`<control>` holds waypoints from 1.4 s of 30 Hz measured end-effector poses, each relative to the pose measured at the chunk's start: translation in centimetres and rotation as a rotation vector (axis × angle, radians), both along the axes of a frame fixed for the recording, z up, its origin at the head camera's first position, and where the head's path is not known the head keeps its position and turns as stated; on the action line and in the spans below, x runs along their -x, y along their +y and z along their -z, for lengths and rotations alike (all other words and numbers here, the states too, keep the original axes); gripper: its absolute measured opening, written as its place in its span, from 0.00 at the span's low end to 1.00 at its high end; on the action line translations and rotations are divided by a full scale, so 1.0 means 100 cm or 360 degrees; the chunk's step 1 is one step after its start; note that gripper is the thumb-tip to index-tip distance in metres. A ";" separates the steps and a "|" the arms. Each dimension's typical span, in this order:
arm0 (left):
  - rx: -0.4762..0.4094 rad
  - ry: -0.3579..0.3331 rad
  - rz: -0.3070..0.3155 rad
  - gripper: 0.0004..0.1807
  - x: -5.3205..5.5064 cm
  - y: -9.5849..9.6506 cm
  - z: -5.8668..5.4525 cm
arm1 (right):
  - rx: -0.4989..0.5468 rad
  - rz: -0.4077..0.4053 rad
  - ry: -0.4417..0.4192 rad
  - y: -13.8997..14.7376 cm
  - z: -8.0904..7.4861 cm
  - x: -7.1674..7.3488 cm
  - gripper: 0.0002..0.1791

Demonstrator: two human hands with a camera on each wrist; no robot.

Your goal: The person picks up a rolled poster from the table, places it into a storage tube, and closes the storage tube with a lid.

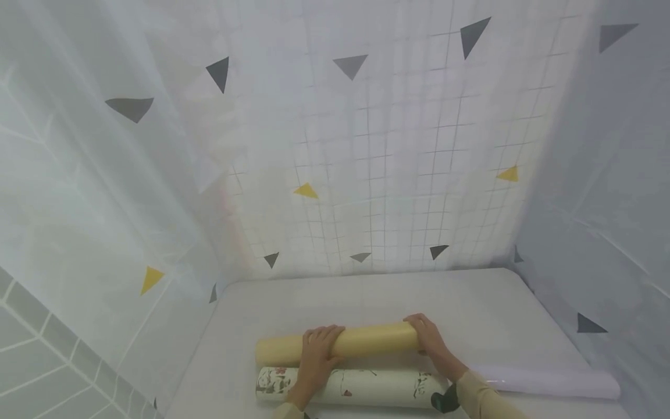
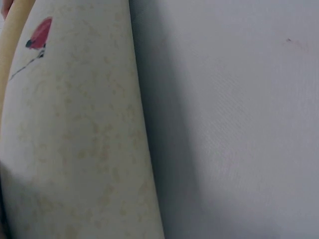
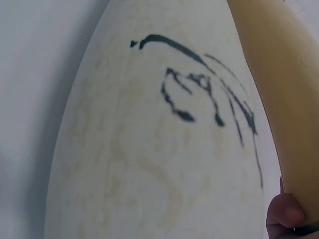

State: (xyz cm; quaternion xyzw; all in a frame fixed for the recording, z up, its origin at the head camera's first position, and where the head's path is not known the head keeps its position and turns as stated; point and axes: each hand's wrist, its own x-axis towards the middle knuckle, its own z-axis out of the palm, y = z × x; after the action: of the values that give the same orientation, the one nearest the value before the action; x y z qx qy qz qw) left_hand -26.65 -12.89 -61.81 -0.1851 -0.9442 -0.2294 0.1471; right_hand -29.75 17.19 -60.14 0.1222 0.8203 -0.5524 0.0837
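The right end of the yellow roll [image 1: 370,342] is covered by the right hand [image 1: 430,338], so its edge is hard to make out in the head view. The patterned roll [image 1: 377,387] is partly hidden under the left wrist, and the right sleeve [image 1: 481,396] covers the left end of the pale, shiny roll [image 1: 555,383]. A dark object [image 1: 446,400] at the right wrist is only partly visible, and I cannot tell what it is. The left wrist view shows mostly the patterned roll, with a thin strip of yellow at the edge.

The left hand [image 1: 318,350] holds the yellow roll near its middle, the fingers bent over the top and the thumb on the near side. The right hand grips this roll at its right end; in the right wrist view, its thumb is seen at the roll's edge.

Both forearms reach forward from the bottom, the left one crossing above the patterned roll. The yellow roll lies slightly slanted over the white table [image 1: 366,297], just beyond the patterned roll.
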 end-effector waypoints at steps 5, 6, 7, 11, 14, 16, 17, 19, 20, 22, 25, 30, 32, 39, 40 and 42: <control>-0.0027 -0.0035 0.0012 0.38 -0.001 0.000 -0.002 | 0.0017 0.0021 -0.0008 -0.002 0.001 0.001 0.27; -0.0028 -0.0038 0.0013 0.38 -0.002 0.000 -0.002 | 0.0022 0.0024 -0.0007 -0.002 0.001 0.001 0.27; -0.0028 -0.0040 0.0014 0.38 -0.002 0.000 -0.002 | 0.0028 0.0025 -0.0007 -0.002 0.001 0.001 0.27; -0.0031 -0.0057 0.0010 0.38 -0.002 0.000 -0.002 | 0.0040 -0.0008 0.0004 -0.001 0.000 0.001 0.27; -0.0034 -0.0072 -0.0002 0.38 -0.001 0.000 -0.002 | 0.0061 -0.0048 0.0009 0.001 -0.001 0.001 0.29; -0.0014 -0.0059 -0.0012 0.38 -0.001 0.000 -0.002 | 0.0081 -0.0082 0.0011 0.002 -0.002 0.000 0.31; -0.0004 -0.0053 -0.0017 0.39 0.000 0.000 -0.002 | 0.0088 -0.0096 0.0012 0.003 -0.003 0.000 0.32; 0.0016 -0.0027 -0.0017 0.39 0.000 0.000 0.000 | 0.0106 -0.0118 0.0007 0.004 -0.003 -0.001 0.33; 0.0029 -0.0013 -0.0016 0.39 0.000 0.000 0.001 | 0.0104 -0.0128 0.0004 0.004 -0.004 -0.002 0.33; 0.0041 0.0002 -0.0011 0.39 0.001 -0.001 0.002 | 0.0092 -0.0145 0.0000 0.005 -0.003 -0.003 0.33; 0.0037 0.0021 0.0002 0.40 0.001 0.000 0.004 | 0.0092 -0.0148 0.0004 0.006 -0.003 -0.003 0.32; 0.0029 0.0049 0.0013 0.40 0.002 0.000 0.005 | 0.0090 -0.0149 0.0009 0.005 -0.002 -0.003 0.34; 0.0033 0.0048 0.0009 0.40 0.001 0.000 0.004 | 0.0065 -0.0150 0.0001 0.004 -0.002 -0.003 0.35; 0.0015 0.0089 -0.0034 0.39 0.000 0.000 0.004 | 0.0016 -0.0140 -0.0002 0.000 0.005 -0.004 0.38; 0.0020 0.0108 -0.0045 0.38 0.001 0.000 0.005 | 0.0015 -0.0145 0.0013 0.000 0.007 -0.005 0.37; 0.0037 0.0142 -0.0067 0.38 0.001 0.001 0.008 | 0.0007 -0.0160 0.0062 0.000 0.011 -0.006 0.36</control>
State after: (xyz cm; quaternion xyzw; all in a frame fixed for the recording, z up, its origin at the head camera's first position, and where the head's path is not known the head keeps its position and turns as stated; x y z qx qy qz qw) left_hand -26.79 -12.82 -62.63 -0.1769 -0.9430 -0.2066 0.1918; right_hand -29.16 17.19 -61.21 0.0697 0.8257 -0.5515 0.0956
